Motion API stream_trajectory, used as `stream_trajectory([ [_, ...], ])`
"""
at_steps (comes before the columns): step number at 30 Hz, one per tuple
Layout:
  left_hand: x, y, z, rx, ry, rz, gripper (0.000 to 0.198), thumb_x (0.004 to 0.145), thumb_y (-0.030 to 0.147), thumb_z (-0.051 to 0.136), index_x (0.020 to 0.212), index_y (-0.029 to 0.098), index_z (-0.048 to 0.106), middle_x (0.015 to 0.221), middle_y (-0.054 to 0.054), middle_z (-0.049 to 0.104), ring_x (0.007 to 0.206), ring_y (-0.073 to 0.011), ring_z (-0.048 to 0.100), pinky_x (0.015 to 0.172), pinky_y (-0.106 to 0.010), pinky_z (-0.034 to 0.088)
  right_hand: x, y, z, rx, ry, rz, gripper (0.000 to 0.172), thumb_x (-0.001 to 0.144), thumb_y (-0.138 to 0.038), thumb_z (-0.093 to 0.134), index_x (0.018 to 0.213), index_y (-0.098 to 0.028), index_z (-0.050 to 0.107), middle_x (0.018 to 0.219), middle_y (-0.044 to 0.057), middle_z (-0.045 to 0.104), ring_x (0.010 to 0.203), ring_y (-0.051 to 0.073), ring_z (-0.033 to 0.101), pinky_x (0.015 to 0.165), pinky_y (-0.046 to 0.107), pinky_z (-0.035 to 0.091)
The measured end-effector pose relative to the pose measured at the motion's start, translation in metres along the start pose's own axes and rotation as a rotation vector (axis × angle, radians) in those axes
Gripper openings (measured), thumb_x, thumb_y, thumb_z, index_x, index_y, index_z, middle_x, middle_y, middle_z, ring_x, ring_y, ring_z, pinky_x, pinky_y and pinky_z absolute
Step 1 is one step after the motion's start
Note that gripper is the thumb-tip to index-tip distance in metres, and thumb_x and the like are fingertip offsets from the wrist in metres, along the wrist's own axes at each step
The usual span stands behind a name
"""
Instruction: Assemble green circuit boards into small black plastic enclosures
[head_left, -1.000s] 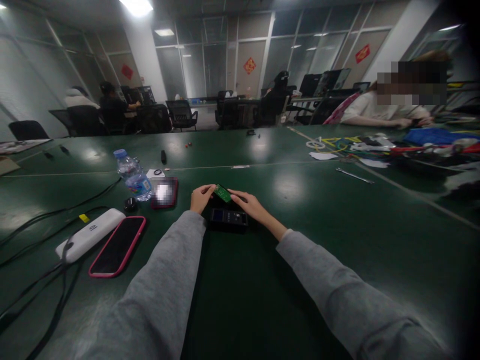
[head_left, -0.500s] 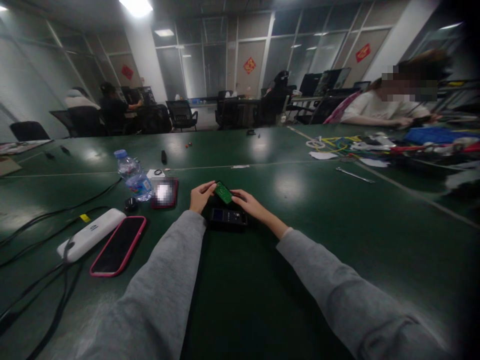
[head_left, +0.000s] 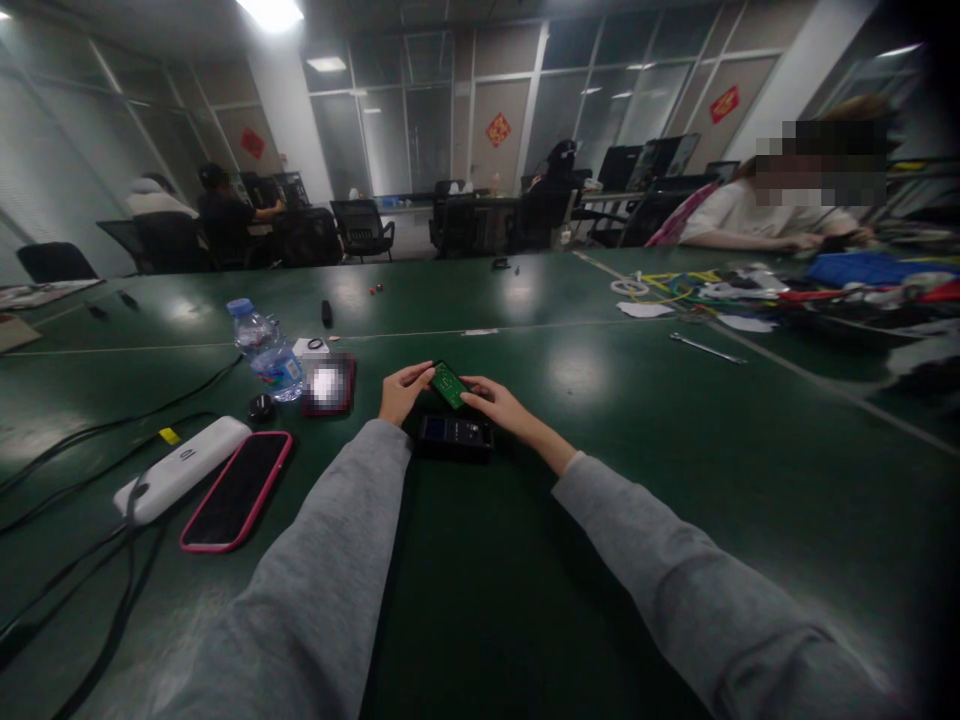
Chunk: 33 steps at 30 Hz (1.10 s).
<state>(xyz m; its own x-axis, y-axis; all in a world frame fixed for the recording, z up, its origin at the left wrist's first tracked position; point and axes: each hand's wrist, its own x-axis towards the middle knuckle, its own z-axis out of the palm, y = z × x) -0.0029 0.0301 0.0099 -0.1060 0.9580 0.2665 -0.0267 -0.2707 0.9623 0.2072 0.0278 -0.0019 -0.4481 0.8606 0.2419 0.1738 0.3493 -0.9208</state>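
A green circuit board (head_left: 449, 386), dark along its edge, is held up at a tilt between my two hands. My left hand (head_left: 403, 393) pinches its left side with thumb and fingers. On the opposite side, my right hand (head_left: 491, 400) grips the lower right corner, thumb on the green face. Just below the board, on my side of it, a black device (head_left: 456, 438) with a small screen and buttons lies on the green table (head_left: 480, 560). The fingers behind the board are hidden.
Left of my arms are a pink-cased phone (head_left: 238, 490), a white power strip (head_left: 184, 468), black cables and a water bottle (head_left: 266, 352). A wrench (head_left: 707, 348) lies to the right, near a cable pile (head_left: 697, 285). Across the table sits a person (head_left: 757, 210).
The circuit board has turned very slightly in my hands, and my right thumb has shifted a little left along its corner. Everything on the table stays put.
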Motion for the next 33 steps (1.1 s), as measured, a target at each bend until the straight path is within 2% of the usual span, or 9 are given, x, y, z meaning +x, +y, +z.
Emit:
stream_trajectory([
  [5,0.001,-0.002,0.000,-0.009,-0.003,0.012,0.045,0.068,0.037,0.074,0.103,0.011,0.069,0.102,-0.013,0.071,0.086,-0.0199,0.068,0.079,-0.034,0.054,-0.002,-0.003,0.000,0.004,0.069,-0.033,0.042,0.084,-0.038,0.060,0.123,-0.022,0.055,0.096,0.004,0.062,0.084,0.018,0.059,0.077,0.034,0.050],
  [11,0.001,-0.001,-0.001,-0.004,-0.039,-0.011,0.050,0.066,0.035,0.076,0.108,0.010,0.066,0.106,-0.014,0.070,0.088,-0.0205,0.068,0.080,-0.035,0.054,0.000,-0.001,0.001,0.025,0.191,-0.073,0.037,0.080,-0.036,0.063,0.114,-0.022,0.061,0.099,0.004,0.059,0.090,0.018,0.057,0.085,0.034,0.047],
  [15,0.002,-0.004,-0.002,0.029,-0.059,-0.019,0.050,0.067,0.034,0.075,0.110,0.011,0.065,0.106,-0.014,0.070,0.079,-0.0178,0.069,0.080,-0.035,0.055,0.000,0.003,0.001,0.033,0.260,-0.074,0.038,0.078,-0.037,0.065,0.113,-0.022,0.061,0.096,0.003,0.058,0.092,0.018,0.057,0.088,0.035,0.046],
  [19,0.002,-0.008,-0.003,0.051,-0.094,-0.015,0.050,0.068,0.033,0.074,0.111,0.010,0.064,0.107,-0.014,0.070,0.075,-0.0168,0.068,0.080,-0.037,0.056,0.001,0.008,0.000,0.017,0.338,-0.089,0.039,0.076,-0.036,0.067,0.111,-0.021,0.060,0.101,0.004,0.058,0.099,0.019,0.056,0.091,0.037,0.045],
  [26,0.001,-0.008,-0.004,0.078,-0.120,-0.038,0.050,0.069,0.032,0.074,0.113,0.011,0.062,0.108,-0.014,0.069,0.077,-0.0176,0.069,0.081,-0.038,0.056,0.001,0.011,-0.001,0.024,0.366,-0.074,0.040,0.075,-0.037,0.068,0.111,-0.021,0.058,0.103,0.005,0.059,0.099,0.020,0.056,0.092,0.037,0.046],
  [33,0.002,-0.010,-0.005,0.096,-0.119,-0.056,0.052,0.068,0.033,0.075,0.114,0.012,0.063,0.103,-0.013,0.071,0.068,-0.0163,0.068,0.079,-0.038,0.056,0.002,0.013,-0.001,0.025,0.366,-0.050,0.041,0.076,-0.038,0.068,0.110,-0.020,0.057,0.106,0.006,0.059,0.101,0.020,0.056,0.092,0.038,0.047],
])
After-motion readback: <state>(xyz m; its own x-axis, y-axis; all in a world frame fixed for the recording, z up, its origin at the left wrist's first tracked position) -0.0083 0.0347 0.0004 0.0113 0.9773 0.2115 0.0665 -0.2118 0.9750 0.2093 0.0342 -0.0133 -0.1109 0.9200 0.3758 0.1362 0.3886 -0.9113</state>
